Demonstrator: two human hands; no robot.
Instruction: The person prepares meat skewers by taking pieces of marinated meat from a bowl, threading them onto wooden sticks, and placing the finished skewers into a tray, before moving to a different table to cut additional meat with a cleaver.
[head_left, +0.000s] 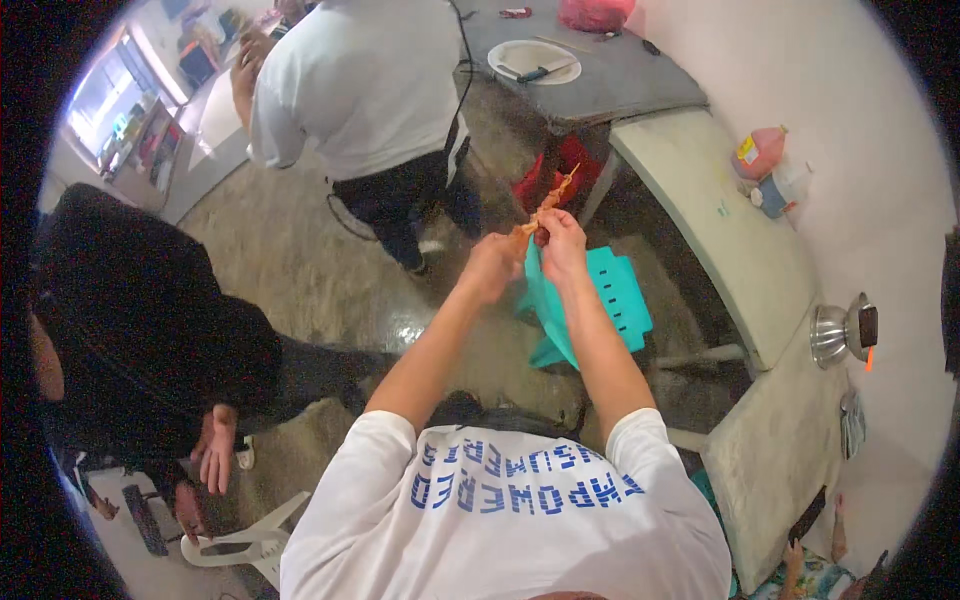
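Note:
Both arms reach forward, and between the hands is a thin wooden skewer (574, 171) threaded with orange-brown strips of what looks like meat (553, 196). My left hand (495, 264) is closed around the near end of it. Higher up, my right hand (561, 238) pinches the meat between thumb and fingers. The skewer slants up to the right, and its bare tip points away from me. Below the right hand and forearm stands a turquoise plastic chair (616, 300), partly covered by that arm.
Ahead, a grey-covered table (622, 82) bears a white plate (536, 54) with a knife (534, 74) on it. Pale tables (720, 225) line the right wall, carrying bottles (760, 153) and a metal bowl (829, 337). People stand ahead (367, 82) and at left (150, 300), near a white chair (217, 551).

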